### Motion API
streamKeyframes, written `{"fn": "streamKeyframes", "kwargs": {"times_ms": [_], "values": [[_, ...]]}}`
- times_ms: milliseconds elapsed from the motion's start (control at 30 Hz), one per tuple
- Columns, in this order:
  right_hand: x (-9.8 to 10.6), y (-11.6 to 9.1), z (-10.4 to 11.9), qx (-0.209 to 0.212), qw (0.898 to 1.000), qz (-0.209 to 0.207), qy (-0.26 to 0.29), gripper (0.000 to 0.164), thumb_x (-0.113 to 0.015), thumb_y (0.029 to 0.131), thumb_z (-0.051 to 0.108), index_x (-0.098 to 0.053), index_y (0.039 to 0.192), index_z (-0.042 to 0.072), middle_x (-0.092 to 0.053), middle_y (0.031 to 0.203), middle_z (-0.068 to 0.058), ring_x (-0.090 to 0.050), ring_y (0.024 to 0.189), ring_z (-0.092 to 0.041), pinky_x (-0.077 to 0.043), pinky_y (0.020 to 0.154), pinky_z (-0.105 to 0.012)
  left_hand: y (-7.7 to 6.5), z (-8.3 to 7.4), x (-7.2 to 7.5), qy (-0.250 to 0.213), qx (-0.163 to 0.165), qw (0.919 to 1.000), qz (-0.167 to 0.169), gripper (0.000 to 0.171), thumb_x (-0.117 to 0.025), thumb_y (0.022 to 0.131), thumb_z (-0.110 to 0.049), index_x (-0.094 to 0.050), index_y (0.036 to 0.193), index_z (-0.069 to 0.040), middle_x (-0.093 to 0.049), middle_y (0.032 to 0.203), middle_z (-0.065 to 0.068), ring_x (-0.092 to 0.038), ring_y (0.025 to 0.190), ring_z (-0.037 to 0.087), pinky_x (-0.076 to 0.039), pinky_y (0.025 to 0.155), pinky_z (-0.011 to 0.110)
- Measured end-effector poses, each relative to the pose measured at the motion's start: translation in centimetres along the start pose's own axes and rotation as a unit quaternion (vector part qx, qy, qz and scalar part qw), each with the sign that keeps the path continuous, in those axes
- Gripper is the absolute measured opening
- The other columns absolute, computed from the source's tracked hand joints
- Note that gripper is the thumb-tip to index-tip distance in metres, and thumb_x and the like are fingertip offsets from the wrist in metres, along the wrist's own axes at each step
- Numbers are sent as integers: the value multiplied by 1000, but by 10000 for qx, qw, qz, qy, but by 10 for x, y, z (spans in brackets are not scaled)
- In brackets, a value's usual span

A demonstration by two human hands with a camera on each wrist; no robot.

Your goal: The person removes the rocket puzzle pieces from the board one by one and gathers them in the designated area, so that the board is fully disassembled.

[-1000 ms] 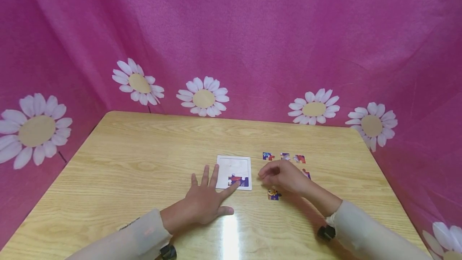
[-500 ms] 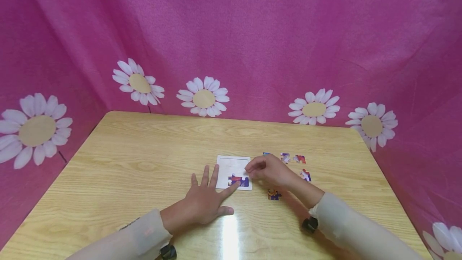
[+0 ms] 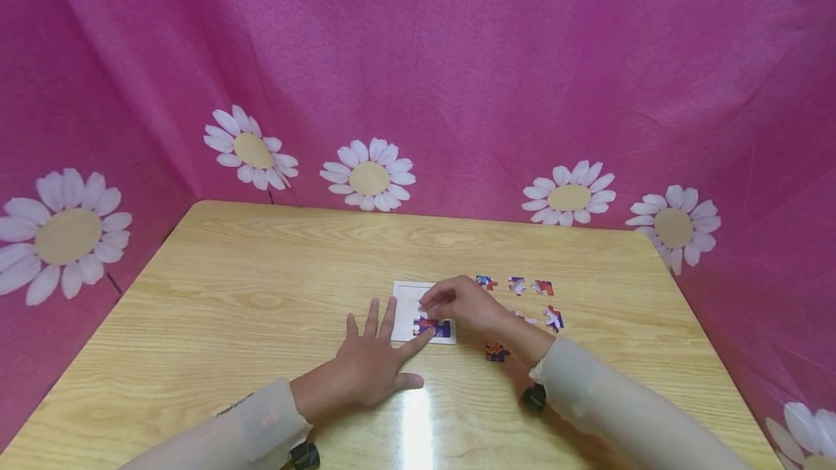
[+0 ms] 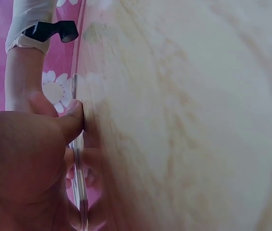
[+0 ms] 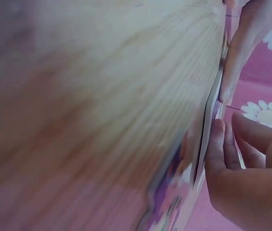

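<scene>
In the head view my left hand [image 3: 369,365] lies flat with spread fingers. Its index fingertip rests on the joined purple-and-red puzzle pieces [image 3: 444,329] in the lower right of a white puzzle tray [image 3: 403,326]. My right hand [image 3: 472,304] is over the tray's right side, thumb and fingertips together. A pale bit of a puzzle piece [image 3: 423,313] shows at those fingertips, just above the joined pieces; the fingers hide most of it. The right wrist view has the right hand [image 5: 244,168] with bent fingers close over the tray's edge [image 5: 208,125].
Loose puzzle pieces lie right of the tray: a blue-and-red one [image 3: 485,282], a red one [image 3: 543,288], a purple-and-white one [image 3: 554,318] and an orange-and-purple one [image 3: 496,352], among several. The wooden table [image 3: 261,296] backs onto a pink flowered curtain [image 3: 444,78].
My right hand has moved left from beside the loose pieces to over the tray, uncovering pieces behind it. The left hand has stayed in place.
</scene>
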State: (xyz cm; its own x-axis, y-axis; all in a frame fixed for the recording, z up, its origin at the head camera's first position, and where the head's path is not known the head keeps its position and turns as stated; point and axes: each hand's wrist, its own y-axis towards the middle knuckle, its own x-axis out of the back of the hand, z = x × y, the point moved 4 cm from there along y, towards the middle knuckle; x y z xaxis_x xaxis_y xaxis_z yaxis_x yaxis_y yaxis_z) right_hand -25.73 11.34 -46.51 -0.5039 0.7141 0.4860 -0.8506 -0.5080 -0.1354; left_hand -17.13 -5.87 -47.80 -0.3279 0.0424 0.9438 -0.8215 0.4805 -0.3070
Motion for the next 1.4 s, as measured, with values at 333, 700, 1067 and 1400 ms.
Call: {"fn": "streamKeyframes", "kwargs": {"times_ms": [333,700,1067,1400], "values": [[-4,4,1,-224,9995,40,211,17,-70,95,0,-78,109,4,-77,104,-7,-71,96,-17,-58,91,-37,1,-1,2,-63,13,9999,115,74,-39,95,-78,-20,162,-51,-1,170,29,0,152,58,-15,110,82],[-3,5,-1,-195,9995,62,227,16,-71,94,0,-78,108,1,-78,104,-10,-71,95,-17,-58,89,-33,0,-1,3,-133,-12,9999,17,78,-44,94,-77,-20,162,-49,-3,168,32,-2,151,59,-17,110,82],[-3,6,-3,-252,9991,97,324,16,-71,94,0,-77,109,0,-77,104,-11,-71,94,-16,-58,89,-32,3,-2,5,-313,-69,9994,116,74,-47,94,-75,-17,160,-57,-2,167,33,0,149,62,-17,107,85],[-3,6,0,-373,9991,105,184,16,-70,95,0,-79,108,4,-77,103,-6,-71,94,-15,-58,91,-35,4,-4,10,-184,-60,9993,317,69,-46,95,-75,-22,158,-59,-3,168,33,-2,148,65,-21,102,87]]}}
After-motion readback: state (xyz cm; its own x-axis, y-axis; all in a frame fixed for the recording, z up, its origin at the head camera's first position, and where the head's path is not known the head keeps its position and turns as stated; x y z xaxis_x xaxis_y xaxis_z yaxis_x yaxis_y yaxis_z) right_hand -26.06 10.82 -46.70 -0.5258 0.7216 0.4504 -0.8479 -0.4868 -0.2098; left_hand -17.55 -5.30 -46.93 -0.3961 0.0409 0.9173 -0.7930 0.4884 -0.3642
